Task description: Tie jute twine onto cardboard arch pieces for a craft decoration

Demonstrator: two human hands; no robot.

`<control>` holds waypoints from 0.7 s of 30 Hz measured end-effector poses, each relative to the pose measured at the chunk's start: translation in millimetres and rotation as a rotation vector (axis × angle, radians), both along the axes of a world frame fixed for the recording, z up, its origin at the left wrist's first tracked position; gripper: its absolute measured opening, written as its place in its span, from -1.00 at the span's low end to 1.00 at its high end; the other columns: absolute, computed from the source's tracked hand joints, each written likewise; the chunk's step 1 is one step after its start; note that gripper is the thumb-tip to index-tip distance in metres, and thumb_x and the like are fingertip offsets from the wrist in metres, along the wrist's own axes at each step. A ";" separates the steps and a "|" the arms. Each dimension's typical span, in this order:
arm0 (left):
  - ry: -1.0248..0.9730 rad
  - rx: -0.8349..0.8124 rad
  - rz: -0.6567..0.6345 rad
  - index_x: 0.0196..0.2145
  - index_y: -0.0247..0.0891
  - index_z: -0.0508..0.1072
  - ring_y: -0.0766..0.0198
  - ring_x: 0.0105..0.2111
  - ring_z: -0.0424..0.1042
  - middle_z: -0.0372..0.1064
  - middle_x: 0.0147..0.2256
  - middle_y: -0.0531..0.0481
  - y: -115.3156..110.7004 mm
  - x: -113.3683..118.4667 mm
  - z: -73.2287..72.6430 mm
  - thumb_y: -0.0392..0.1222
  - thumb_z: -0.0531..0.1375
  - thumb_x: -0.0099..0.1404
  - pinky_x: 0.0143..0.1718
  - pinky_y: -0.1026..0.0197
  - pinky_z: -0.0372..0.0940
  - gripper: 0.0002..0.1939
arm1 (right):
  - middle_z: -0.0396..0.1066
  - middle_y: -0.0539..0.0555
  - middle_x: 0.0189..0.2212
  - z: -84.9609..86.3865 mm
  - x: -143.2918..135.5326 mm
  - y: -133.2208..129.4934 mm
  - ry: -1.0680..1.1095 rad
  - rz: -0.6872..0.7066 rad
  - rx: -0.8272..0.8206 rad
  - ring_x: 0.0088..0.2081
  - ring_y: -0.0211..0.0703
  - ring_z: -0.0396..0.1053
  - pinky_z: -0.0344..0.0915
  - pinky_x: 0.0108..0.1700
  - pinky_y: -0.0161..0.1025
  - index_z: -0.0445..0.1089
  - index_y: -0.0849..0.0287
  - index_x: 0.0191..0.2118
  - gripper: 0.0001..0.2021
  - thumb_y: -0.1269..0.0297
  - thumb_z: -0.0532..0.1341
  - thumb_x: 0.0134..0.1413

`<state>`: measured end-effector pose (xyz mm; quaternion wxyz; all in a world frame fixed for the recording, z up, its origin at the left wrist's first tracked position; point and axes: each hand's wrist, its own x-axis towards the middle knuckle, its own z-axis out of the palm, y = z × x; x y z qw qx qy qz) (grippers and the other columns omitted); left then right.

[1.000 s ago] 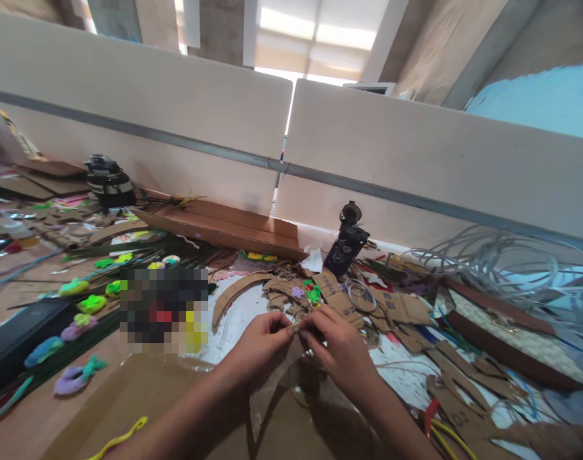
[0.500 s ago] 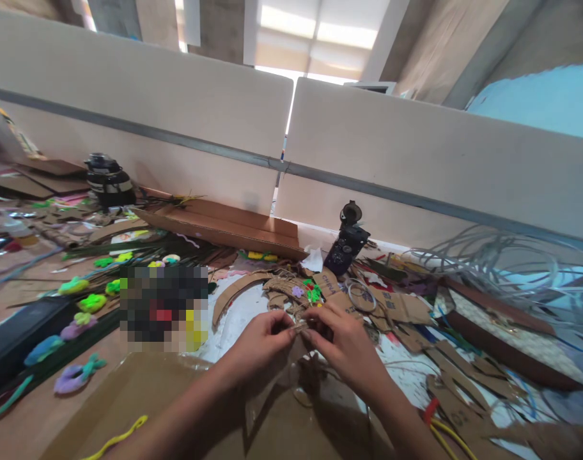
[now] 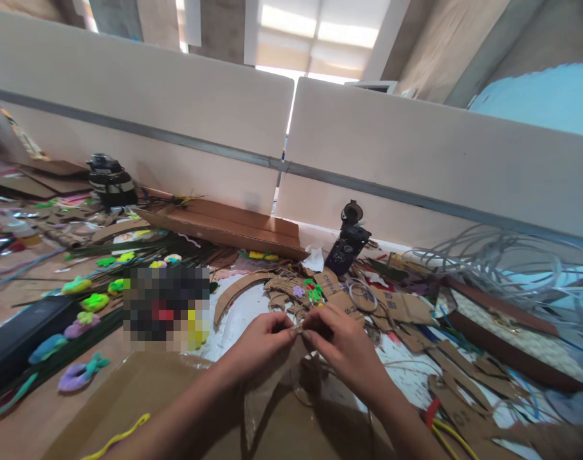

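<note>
My left hand and my right hand meet at the middle, thumbs and fingers pinched together. Between their fingertips is a small bit of brown twine, partly hidden by the fingers. Just beyond the hands lies a curved piece wrapped in twine, with a purple flower and green flowers on it. Whether the pinched twine joins this piece I cannot tell. Below my hands, a loose loop of twine hangs over the brown cardboard.
A cardboard arc rests on white paper. Behind stand a black device and a long cardboard tray. To the right are cut cardboard scraps, a handbag and coiled clear tubing. Fuzzy coloured flowers lie left.
Both hands stay in nearly the same place, still pinching the twine. The view has shifted very slightly, and the fingers have moved only a little.
</note>
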<state>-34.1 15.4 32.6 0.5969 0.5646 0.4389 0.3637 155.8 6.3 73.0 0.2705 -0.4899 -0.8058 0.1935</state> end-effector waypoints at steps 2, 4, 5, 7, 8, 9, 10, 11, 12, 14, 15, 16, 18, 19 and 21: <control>-0.003 0.003 0.005 -0.43 -0.27 0.44 0.29 -0.46 0.20 0.29 -0.49 0.08 0.6 -0.3 -1.0 0.00 0.23 0.15 -0.42 0.25 0.08 -0.74 | 0.39 0.01 -0.32 -0.2 0.0 -0.2 0.003 -0.006 0.003 -0.27 -0.13 0.38 0.25 -0.22 -0.25 0.40 0.13 -0.32 -0.89 0.50 0.22 0.13; -0.005 -0.005 0.012 -0.43 -0.28 0.43 0.29 -0.47 0.18 0.28 -0.49 0.09 0.6 -0.3 -1.4 -0.01 0.24 0.15 -0.43 0.26 0.07 -0.75 | 0.38 0.01 -0.33 -0.5 -0.3 -0.6 0.005 -0.008 0.005 -0.27 -0.13 0.38 0.24 -0.22 -0.26 0.41 0.14 -0.33 -0.89 0.50 0.22 0.14; -0.011 -0.012 0.014 -0.43 -0.27 0.42 0.30 -0.47 0.17 0.26 -0.50 0.10 0.4 -0.1 -1.3 -0.01 0.24 0.15 -0.43 0.26 0.06 -0.75 | 0.38 0.01 -0.33 -0.7 -0.6 -0.9 0.004 -0.008 0.006 -0.27 -0.13 0.38 0.24 -0.22 -0.26 0.41 0.14 -0.34 -0.89 0.50 0.22 0.14; -0.020 -0.016 0.007 -0.43 -0.27 0.41 0.31 -0.49 0.15 0.23 -0.51 0.11 -0.3 0.2 -0.4 0.01 0.23 0.16 -0.44 0.25 0.04 -0.73 | 0.37 0.01 -0.34 -0.8 -1.0 -1.5 0.002 -0.007 0.004 -0.28 -0.14 0.37 0.23 -0.23 -0.26 0.41 0.14 -0.35 -0.88 0.51 0.22 0.14; -0.022 -0.011 0.003 -0.43 -0.26 0.41 0.31 -0.50 0.14 0.22 -0.51 0.11 -0.8 0.3 0.3 0.02 0.23 0.16 -0.44 0.25 0.04 -0.73 | 0.37 0.01 -0.34 -0.7 -1.2 -1.7 0.001 -0.007 0.002 -0.28 -0.14 0.37 0.23 -0.23 -0.26 0.40 0.15 -0.36 -0.87 0.51 0.22 0.14; -0.020 -0.002 -0.004 -0.43 -0.26 0.41 0.31 -0.49 0.15 0.22 -0.51 0.11 -1.2 0.5 1.1 0.03 0.23 0.16 -0.43 0.25 0.04 -0.73 | 0.36 0.01 -0.35 -0.7 -1.4 -1.7 0.001 -0.006 -0.001 -0.28 -0.14 0.37 0.22 -0.23 -0.26 0.40 0.15 -0.36 -0.87 0.51 0.22 0.14; -0.019 0.005 -0.009 -0.43 -0.26 0.41 0.31 -0.49 0.15 0.22 -0.51 0.11 -1.7 0.6 1.9 0.03 0.23 0.16 -0.43 0.24 0.04 -0.72 | 0.36 0.01 -0.35 -0.6 -1.6 -1.6 0.000 -0.006 -0.004 -0.27 -0.14 0.36 0.22 -0.23 -0.26 0.40 0.15 -0.36 -0.87 0.52 0.22 0.15; -0.018 0.009 -0.013 -0.43 -0.26 0.41 0.30 -0.48 0.16 0.23 -0.50 0.11 -2.1 0.8 2.6 0.04 0.23 0.17 -0.42 0.24 0.04 -0.71 | 0.35 0.01 -0.35 -0.5 -1.6 -1.3 -0.003 -0.004 -0.008 -0.27 -0.14 0.36 0.21 -0.22 -0.25 0.40 0.15 -0.36 -0.87 0.52 0.22 0.15; -0.018 0.011 -0.017 -0.43 -0.26 0.41 0.30 -0.48 0.15 0.22 -0.50 0.11 -2.3 0.9 3.1 0.06 0.23 0.17 -0.42 0.24 0.04 -0.70 | 0.35 0.01 -0.35 -0.4 -1.6 -0.9 -0.007 -0.003 -0.013 -0.28 -0.14 0.35 0.21 -0.22 -0.25 0.40 0.16 -0.36 -0.87 0.52 0.22 0.15; -0.018 0.015 -0.021 -0.43 -0.26 0.40 0.30 -0.47 0.15 0.22 -0.49 0.11 -2.4 1.1 3.5 0.07 0.23 0.17 -0.42 0.25 0.04 -0.69 | 0.34 0.00 -0.36 -0.2 -1.4 0.0 -0.015 -0.004 -0.025 -0.29 -0.14 0.35 0.20 -0.23 -0.25 0.39 0.16 -0.37 -0.87 0.52 0.23 0.14; -0.019 0.018 -0.022 -0.43 -0.26 0.39 0.30 -0.46 0.15 0.22 -0.49 0.10 -2.2 1.2 3.5 0.07 0.23 0.17 -0.42 0.25 0.04 -0.69 | 0.34 0.00 -0.36 -0.1 -1.1 0.4 -0.016 -0.006 -0.028 -0.29 -0.15 0.35 0.20 -0.23 -0.25 0.39 0.17 -0.38 -0.87 0.52 0.23 0.14; -0.019 0.023 -0.021 -0.44 -0.26 0.39 0.29 -0.45 0.15 0.22 -0.49 0.10 -1.8 1.1 3.4 0.07 0.22 0.17 -0.40 0.25 0.06 -0.69 | 0.35 0.00 -0.35 0.0 -0.7 0.6 -0.014 -0.010 -0.027 -0.29 -0.15 0.35 0.20 -0.23 -0.25 0.39 0.17 -0.37 -0.87 0.53 0.24 0.13; -0.010 0.038 -0.022 -0.43 -0.26 0.38 0.27 -0.43 0.18 0.23 -0.48 0.09 -0.7 0.7 3.0 0.06 0.21 0.17 -0.38 0.25 0.08 -0.69 | 0.36 0.01 -0.33 0.1 0.1 0.7 -0.005 -0.012 -0.014 -0.27 -0.14 0.36 0.21 -0.22 -0.25 0.41 0.15 -0.34 -0.88 0.53 0.25 0.12; 0.002 0.047 -0.019 -0.43 -0.26 0.38 0.27 -0.42 0.19 0.24 -0.47 0.08 -0.2 0.4 2.7 0.06 0.21 0.18 -0.37 0.24 0.09 -0.70 | 0.37 0.01 -0.31 0.1 0.4 0.5 0.000 -0.007 -0.001 -0.26 -0.14 0.37 0.22 -0.21 -0.25 0.43 0.15 -0.32 -0.88 0.53 0.25 0.13; 0.036 0.070 0.001 -0.45 -0.26 0.38 0.26 -0.41 0.20 0.25 -0.46 0.08 0.6 -0.3 2.0 0.03 0.20 0.19 -0.37 0.24 0.09 -0.72 | 0.39 0.01 -0.29 -0.4 0.7 -0.2 0.005 0.019 0.031 -0.25 -0.14 0.38 0.23 -0.21 -0.25 0.44 0.13 -0.28 -0.88 0.50 0.25 0.15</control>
